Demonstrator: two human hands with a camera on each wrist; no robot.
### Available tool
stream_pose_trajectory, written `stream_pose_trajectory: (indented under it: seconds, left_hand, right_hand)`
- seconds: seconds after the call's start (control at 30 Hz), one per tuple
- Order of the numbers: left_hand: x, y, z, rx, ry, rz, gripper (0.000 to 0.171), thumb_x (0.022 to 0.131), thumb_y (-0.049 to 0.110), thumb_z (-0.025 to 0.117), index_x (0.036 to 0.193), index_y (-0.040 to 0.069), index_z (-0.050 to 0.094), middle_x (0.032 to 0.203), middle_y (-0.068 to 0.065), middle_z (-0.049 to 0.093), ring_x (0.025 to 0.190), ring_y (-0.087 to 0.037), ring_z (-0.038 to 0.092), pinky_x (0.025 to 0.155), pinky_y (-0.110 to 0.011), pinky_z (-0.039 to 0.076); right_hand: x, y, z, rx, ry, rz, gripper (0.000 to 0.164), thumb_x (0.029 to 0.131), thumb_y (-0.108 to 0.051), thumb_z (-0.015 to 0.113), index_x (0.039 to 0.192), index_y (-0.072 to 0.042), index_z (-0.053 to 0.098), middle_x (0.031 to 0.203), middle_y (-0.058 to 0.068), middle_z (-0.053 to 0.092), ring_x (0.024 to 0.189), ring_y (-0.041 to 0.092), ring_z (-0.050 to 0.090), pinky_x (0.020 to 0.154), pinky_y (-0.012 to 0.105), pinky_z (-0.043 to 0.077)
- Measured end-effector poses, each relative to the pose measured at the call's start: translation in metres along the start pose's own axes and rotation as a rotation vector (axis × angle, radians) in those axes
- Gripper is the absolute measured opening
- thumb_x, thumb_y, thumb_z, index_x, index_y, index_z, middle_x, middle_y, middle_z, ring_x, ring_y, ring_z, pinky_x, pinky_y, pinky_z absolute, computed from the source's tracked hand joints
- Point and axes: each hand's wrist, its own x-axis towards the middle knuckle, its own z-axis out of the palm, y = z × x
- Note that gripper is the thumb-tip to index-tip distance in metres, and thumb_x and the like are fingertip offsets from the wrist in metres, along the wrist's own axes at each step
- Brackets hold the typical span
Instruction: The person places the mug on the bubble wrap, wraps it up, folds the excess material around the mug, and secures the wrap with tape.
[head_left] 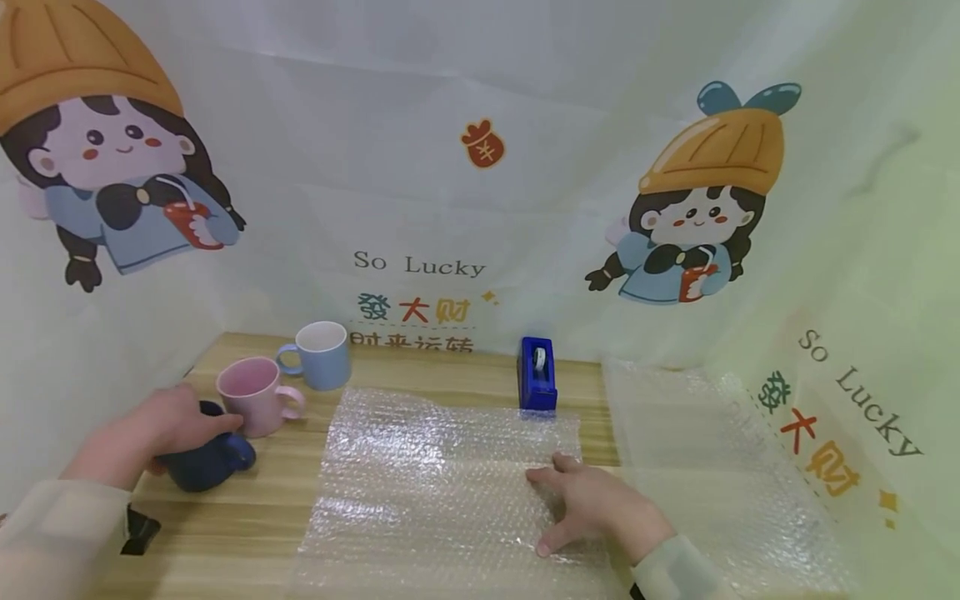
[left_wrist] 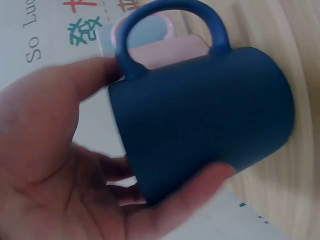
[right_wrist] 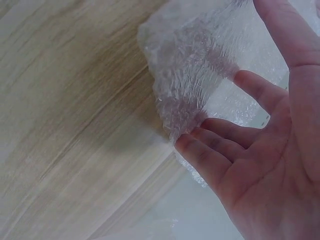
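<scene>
A pale printed cloth [head_left: 412, 183] rises behind a wood-grain table [head_left: 247, 542]; at the left side, the left hand [head_left: 174, 421] grips a dark blue mug [head_left: 197, 463] by its rim end, thumb and fingers round it; the right hand [head_left: 596, 504], fingers spread wide, touches the right part of a bubble wrap sheet [head_left: 420, 492] lying mid-table; just beyond the dark blue mug stands a pink mug [head_left: 258, 407], then a light blue mug [head_left: 327, 364]; a blue tape dispenser [head_left: 537, 383] sits at the sheet's far edge; a second sheet [head_left: 690, 467] lies to the right.
</scene>
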Motion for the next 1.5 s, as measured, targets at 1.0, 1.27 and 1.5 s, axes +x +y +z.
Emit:
stream_pose_trajectory:
  seconds: [1.0, 1.27, 1.5]
  left_hand:
    - [-0.060, 0.086, -0.029, 0.094, 0.380, 0.328, 0.087, 0.079, 0.059, 0.080, 0.132, -0.006, 0.056, 0.116, -0.034, 0.058, 0.098, -0.043, 0.056, 0.072, -0.050, 0.052]
    - [-0.054, 0.169, 0.018, 0.025, 0.291, 0.531, 0.077, 0.079, 0.051, 0.082, 0.136, 0.003, 0.060, 0.125, -0.021, 0.063, 0.102, -0.033, 0.061, 0.080, -0.045, 0.056]
    - [-0.034, 0.213, 0.077, 0.054, 0.228, 0.644, 0.075, 0.076, 0.047, 0.083, 0.135, 0.004, 0.063, 0.127, -0.018, 0.063, 0.105, -0.029, 0.063, 0.088, -0.045, 0.056]
  right_hand:
    - [0.002, 0.002, 0.002, -0.011, 0.003, 0.006, 0.099, 0.064, -0.057, 0.089, 0.150, -0.026, 0.051, 0.161, 0.025, 0.034, 0.139, 0.047, 0.046, 0.108, 0.062, 0.043]
    - [0.002, 0.001, 0.001, -0.010, -0.003, 0.001, 0.098, 0.064, -0.056, 0.089, 0.150, -0.026, 0.051, 0.160, 0.025, 0.035, 0.139, 0.047, 0.046, 0.108, 0.061, 0.044]
    - [0.002, 0.002, 0.002, -0.015, 0.000, 0.007, 0.098, 0.064, -0.055, 0.090, 0.150, -0.027, 0.051, 0.161, 0.024, 0.035, 0.138, 0.046, 0.047, 0.107, 0.061, 0.044]
